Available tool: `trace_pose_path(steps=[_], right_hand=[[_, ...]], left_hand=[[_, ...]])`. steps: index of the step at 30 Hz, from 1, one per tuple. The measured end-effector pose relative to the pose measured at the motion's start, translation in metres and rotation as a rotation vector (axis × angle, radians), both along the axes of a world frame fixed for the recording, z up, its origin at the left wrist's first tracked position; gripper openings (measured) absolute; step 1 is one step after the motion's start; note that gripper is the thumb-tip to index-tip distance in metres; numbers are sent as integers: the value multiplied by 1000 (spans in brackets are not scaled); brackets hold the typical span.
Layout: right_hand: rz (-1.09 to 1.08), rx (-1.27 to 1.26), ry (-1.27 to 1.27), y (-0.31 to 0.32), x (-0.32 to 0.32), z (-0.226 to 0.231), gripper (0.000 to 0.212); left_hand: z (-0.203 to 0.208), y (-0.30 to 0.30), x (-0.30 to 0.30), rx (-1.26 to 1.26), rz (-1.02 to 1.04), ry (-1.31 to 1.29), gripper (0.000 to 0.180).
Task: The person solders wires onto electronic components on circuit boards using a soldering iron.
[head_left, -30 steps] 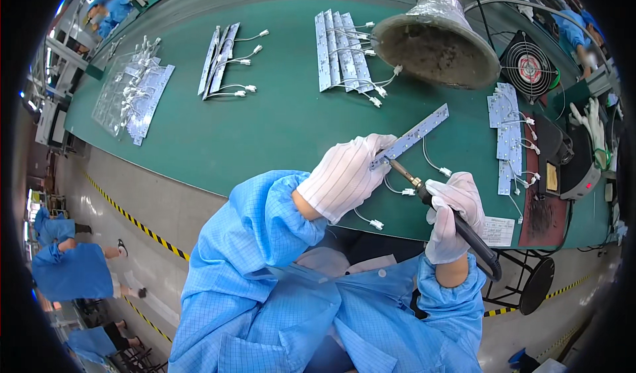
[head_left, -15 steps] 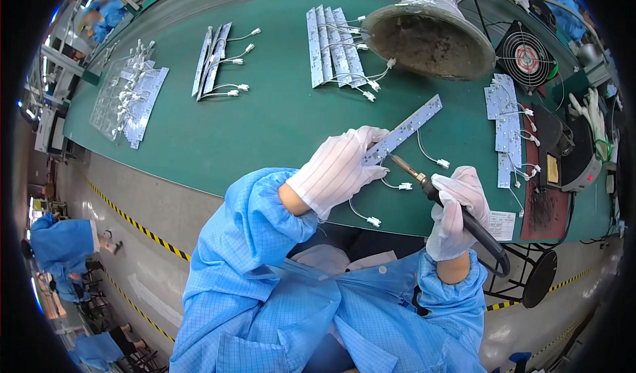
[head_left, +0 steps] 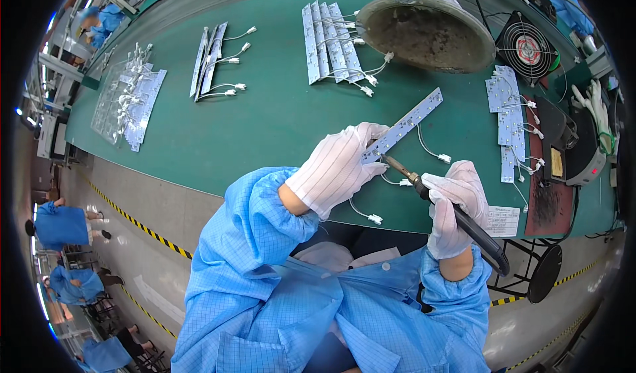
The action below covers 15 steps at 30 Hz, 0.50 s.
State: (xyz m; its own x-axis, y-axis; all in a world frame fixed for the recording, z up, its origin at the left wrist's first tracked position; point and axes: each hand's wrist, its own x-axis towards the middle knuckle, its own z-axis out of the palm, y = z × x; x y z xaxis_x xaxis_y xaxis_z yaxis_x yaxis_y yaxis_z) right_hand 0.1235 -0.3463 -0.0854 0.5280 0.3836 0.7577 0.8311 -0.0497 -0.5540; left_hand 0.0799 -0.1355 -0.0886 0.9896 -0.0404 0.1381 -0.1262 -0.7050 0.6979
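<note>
In a white striped glove, my left hand grips the lower end of a light-blue circuit board strip, which slants up to the right. White wires with connectors hang beside the strip, one white connector lying to its right. My right hand, also gloved, is closed around the black handle of a soldering iron. The iron's tip is at the strip's lower end, close to my left fingertips; whether it touches the board I cannot tell.
A wide metal fume hood hangs over the green bench. Board strips lie at the back, the left and the right. A fan and a soldering station stand at right. Co-workers sit at far left.
The soldering iron's tip has shifted slightly left and down along the strip, with my right hand keeping its hold. My left hand and the board are nearly still.
</note>
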Motion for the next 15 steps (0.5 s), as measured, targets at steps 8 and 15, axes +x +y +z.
trace_pose_path(steps=[8,15], right_hand=[[-16,-47,10,0,-2,1,12],[-48,73,6,-8,5,-1,13]], left_hand=[[5,3,0,-6,-8,21,46],[51,13,-10,135,-73,350,68]])
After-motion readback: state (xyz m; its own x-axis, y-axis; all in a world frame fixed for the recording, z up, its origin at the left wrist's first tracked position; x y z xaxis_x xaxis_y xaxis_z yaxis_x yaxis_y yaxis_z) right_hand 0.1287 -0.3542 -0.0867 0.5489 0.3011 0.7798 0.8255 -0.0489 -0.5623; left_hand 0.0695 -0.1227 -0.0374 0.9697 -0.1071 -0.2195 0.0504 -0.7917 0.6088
